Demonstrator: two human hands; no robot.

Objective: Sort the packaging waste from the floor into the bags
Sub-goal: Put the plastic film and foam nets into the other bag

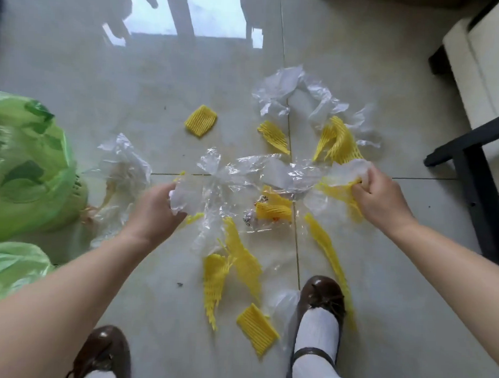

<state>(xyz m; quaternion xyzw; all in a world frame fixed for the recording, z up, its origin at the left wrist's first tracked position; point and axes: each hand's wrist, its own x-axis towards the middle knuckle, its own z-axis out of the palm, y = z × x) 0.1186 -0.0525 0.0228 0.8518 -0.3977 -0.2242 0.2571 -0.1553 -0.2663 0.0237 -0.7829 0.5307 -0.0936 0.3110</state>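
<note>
Packaging waste lies scattered over the tiled floor. My left hand point(154, 211) grips a crumpled piece of clear plastic film point(185, 198) above the floor. My right hand point(379, 194) holds a yellow foam net point(341, 189) together with a white plastic scrap point(348, 168). Between the hands spreads a clear cellophane sheet point(251, 172). Several more yellow foam nets lie about: a folded net point(200, 120) at the back, a torn net point(215, 278) near my feet, a flat net point(257, 329) in front. Two green bags point(25, 164) sit at the left.
A crumpled clear bag point(285, 88) lies at the back right, another clear bag point(124, 167) beside the green bags. My brown shoes point(321, 298) stand among the waste. A black table leg point(472, 179) and white furniture point(485, 55) border the right side.
</note>
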